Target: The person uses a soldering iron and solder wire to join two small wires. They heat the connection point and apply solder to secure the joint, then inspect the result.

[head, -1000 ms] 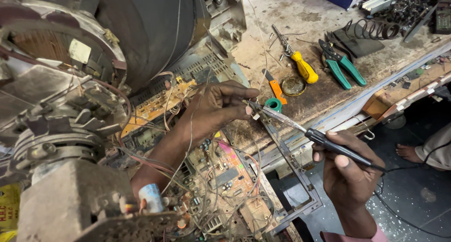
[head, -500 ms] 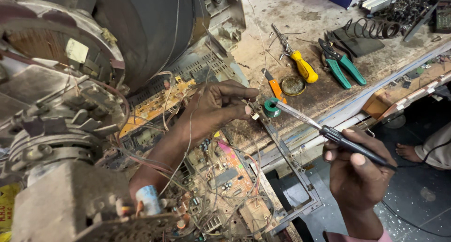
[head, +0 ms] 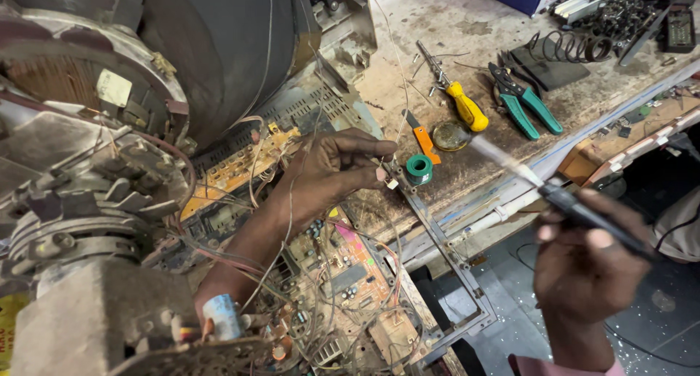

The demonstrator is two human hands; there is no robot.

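1. Right hand (head: 583,263) is gripping the soldering iron (head: 561,194), tip blurred, raised near the bench edge.
2. Left hand (head: 332,172) is pinching a small white component (head: 392,183) w/ thin wire, above the circuit board (head: 343,281).
3. Green solder spool (head: 418,167) is lying just beside; keep the pinch steady, approach slowly.

A small green solder spool (head: 419,168) sits on the stained brown workbench top (head: 467,26), beside an orange-handled knife (head: 423,139), a yellow-handled screwdriver (head: 467,106) and teal-handled pliers (head: 526,106); a dark grey picture tube (head: 211,48) looms over a yellow-orange printed circuit board (head: 233,168) and a tan board (head: 343,274) with a pink patch, threaded by white and red wires
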